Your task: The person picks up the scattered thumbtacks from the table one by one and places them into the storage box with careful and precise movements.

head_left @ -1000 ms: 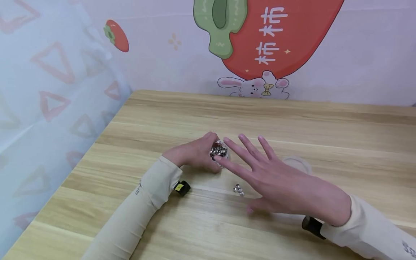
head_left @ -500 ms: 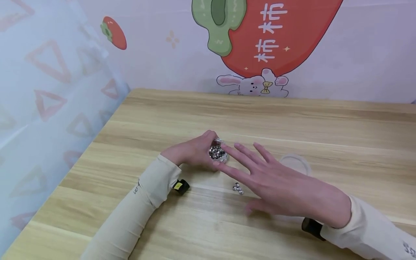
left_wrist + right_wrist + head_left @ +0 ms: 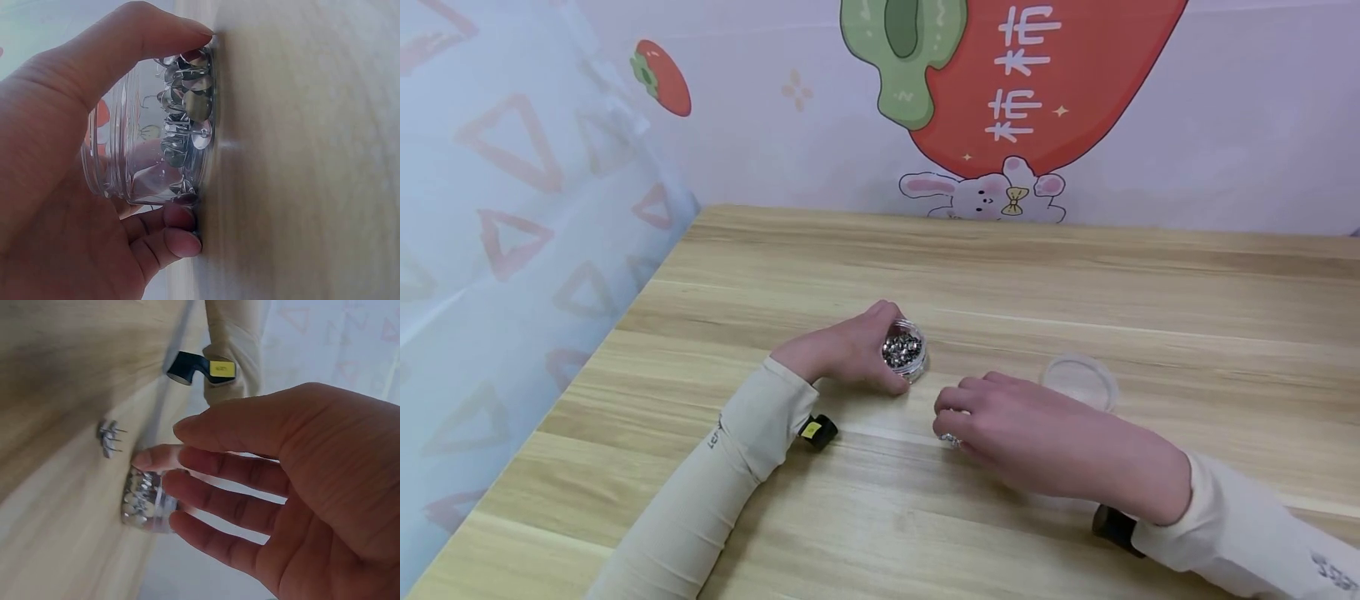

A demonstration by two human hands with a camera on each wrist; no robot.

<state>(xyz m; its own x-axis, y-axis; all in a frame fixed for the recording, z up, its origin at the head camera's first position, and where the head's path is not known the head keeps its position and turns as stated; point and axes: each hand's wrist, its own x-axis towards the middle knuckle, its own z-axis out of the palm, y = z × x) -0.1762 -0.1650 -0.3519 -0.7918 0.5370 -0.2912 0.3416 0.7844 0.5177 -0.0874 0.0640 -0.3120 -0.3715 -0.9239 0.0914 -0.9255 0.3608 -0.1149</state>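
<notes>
My left hand (image 3: 850,350) grips a clear round jar (image 3: 136,181) that stands uncapped on the wooden table, thumb on one side and fingers on the other. Metal thumbtacks (image 3: 197,105) cover the jar's bottom; in the left wrist view their flat heads and pins show through the wall. To the right, my right hand (image 3: 1037,433) hovers close to a small cluster of loose thumbtacks (image 3: 110,439), partly hiding it in the head view. Its fingers bend loosely, and in the right wrist view a gap separates thumb and fingertips from the cluster, with nothing between them.
A round translucent lid (image 3: 1078,382) lies on the table (image 3: 760,275) behind my right hand. Each wrist carries a black camera, the left one (image 3: 820,432) with a yellow label. A printed cloth (image 3: 760,150) hangs along the table's back edge.
My right hand has pulled its spread fingers away from the jar's mouth, bending them in over the loose thumbtacks. The left hand keeps its grip on the jar in the same place.
</notes>
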